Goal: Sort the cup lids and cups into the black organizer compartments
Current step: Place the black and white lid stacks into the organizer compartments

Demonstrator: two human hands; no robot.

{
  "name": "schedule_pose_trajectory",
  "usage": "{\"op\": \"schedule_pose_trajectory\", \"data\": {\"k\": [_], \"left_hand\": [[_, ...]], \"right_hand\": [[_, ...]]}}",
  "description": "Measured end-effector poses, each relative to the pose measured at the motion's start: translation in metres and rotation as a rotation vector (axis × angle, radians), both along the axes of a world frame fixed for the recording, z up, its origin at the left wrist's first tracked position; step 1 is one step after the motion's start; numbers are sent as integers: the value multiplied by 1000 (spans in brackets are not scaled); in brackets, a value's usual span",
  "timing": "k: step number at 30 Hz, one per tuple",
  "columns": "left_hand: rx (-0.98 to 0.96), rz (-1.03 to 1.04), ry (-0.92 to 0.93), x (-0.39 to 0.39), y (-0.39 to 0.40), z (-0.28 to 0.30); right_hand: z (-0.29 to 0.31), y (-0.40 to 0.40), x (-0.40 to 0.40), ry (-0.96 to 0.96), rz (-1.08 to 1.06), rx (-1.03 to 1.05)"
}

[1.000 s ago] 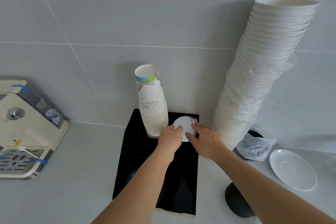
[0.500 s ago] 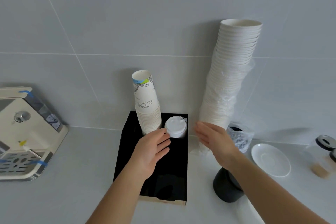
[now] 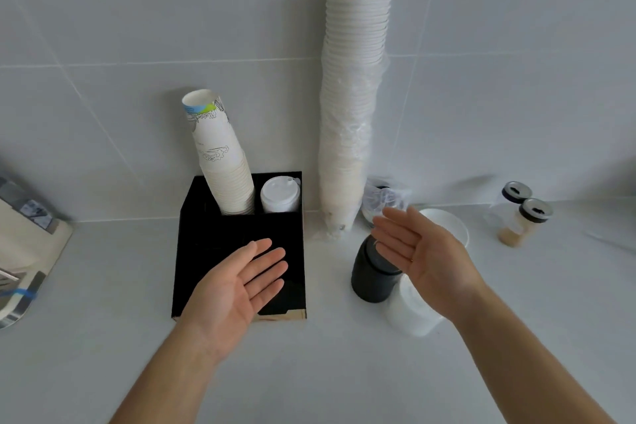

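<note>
A black organizer (image 3: pixel 192 251) stands on the counter against the tiled wall. Its back left compartment holds a leaning stack of printed paper cups (image 3: pixel 223 162); its back right compartment holds a stack of white cup lids (image 3: pixel 279 196). A tall stack of plain white cups (image 3: pixel 351 107), partly in a plastic sleeve, stands right of the organizer. My left hand (image 3: pixel 237 282) hovers palm-up over the organizer's front compartments, empty. My right hand (image 3: pixel 423 251) is open, palm facing left, above a stack of dark lids (image 3: pixel 371 277) and a white stack (image 3: pixel 409 313) lying on the counter.
A beige machine with a drip tray (image 3: pixel 24 251) sits at the left edge. A white saucer (image 3: pixel 451 220) lies behind my right hand, beside crumpled plastic wrap (image 3: pixel 382 200). Two glass shaker jars (image 3: pixel 519 217) stand at the far right.
Both hands have let go of the white lids in the back right compartment and pulled back toward me, spreading open. The camera view has shifted, showing more counter on the right.
</note>
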State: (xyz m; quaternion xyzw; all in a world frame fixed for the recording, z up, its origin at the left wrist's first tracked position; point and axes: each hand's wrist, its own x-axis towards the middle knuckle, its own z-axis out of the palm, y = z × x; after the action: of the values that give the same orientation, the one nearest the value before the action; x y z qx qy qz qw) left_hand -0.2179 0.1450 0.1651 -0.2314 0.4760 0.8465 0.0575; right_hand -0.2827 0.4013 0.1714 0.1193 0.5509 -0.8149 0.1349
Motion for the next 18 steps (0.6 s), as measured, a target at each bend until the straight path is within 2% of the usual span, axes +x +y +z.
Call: {"op": "schedule_pose_trajectory", "data": {"k": [6, 18], "left_hand": [[-18, -38, -50, 6, 21, -6], [-31, -168, -259, -7, 85, -53]], "right_hand": [[-8, 41, 23, -20, -83, -20], [-47, 102, 28, -55, -166, 133]]}}
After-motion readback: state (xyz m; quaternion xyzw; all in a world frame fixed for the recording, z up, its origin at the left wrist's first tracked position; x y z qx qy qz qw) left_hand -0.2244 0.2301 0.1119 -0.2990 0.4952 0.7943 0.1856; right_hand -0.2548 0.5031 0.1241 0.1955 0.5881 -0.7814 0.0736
